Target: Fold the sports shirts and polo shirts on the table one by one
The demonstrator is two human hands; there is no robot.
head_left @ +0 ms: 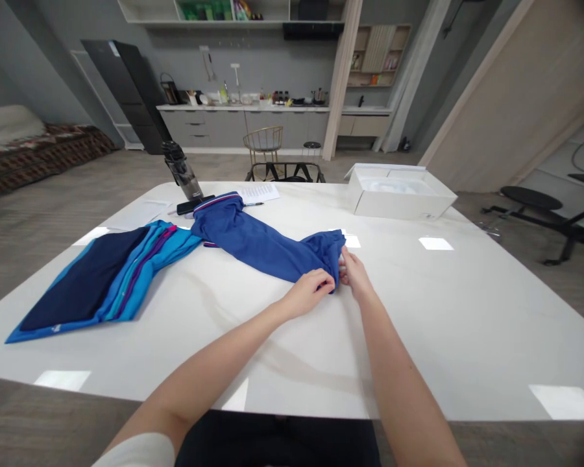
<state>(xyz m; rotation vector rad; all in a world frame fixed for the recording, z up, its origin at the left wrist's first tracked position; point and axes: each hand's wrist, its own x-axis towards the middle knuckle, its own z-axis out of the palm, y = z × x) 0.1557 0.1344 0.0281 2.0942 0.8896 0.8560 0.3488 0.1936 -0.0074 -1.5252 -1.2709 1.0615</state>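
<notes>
A royal-blue garment [267, 246] lies bunched lengthwise across the white table, with a red, white and navy striped trim at its far left end. At its near right end, my left hand [309, 292] has its fingers curled closed on the cloth's lower edge. Against the same end from the right side, my right hand [354, 272] pinches the edge, its fingertips partly hidden by the fabric. Left of the garment, a folded clothes pile [107, 272] in navy, bright blue, teal and purple touches or nearly touches it.
A white open box [394, 204] stands at the back right of the table [448, 337]. Behind the garment are a clear dark-topped bottle [185, 175], a black phone-like object [189, 206], a pen [254, 204] and paper sheets [263, 192]. Chairs stand beyond the table.
</notes>
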